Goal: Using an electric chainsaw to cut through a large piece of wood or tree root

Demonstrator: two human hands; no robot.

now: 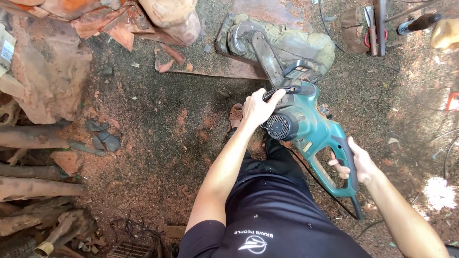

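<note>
- I see my left hand [258, 109] wrapped over the black front loop handle of the teal-green electric chainsaw with a dark guide bar [299, 122]; the fingers curl around the loop, thumb side toward me, so the hand is closed in a firm grasp and not spread.
- My right hand [356, 165] is closed around the rear grip of the same saw, fingers curled under through the handle opening, apparently where a trigger would sit, though I cannot tell whether one is pressed.
- The two-handed hold makes sense to me: the front hand carries and steers the weight near the round black motor housing, the rear hand steadies the tail.
- The saw hangs in the air in front of my dark-trousered legs [275, 167], above the sawdust-strewn ground [158, 143], right of centre in the head view.
- Its long axis runs diagonally, from the rear grip at lower right up to the bar tip at upper left, pointing away from my body.
- The bar tip reaches toward the pale greenish, rough-carved stone-like block [296, 45] lying on a rusty flat sheet [210, 67]; I cannot tell if it touches.
- A thin black power cord [325, 188] trails back from the rear handle.
- Reddish-brown logs and branches [33, 162] are stacked well apart, at the left.
</note>
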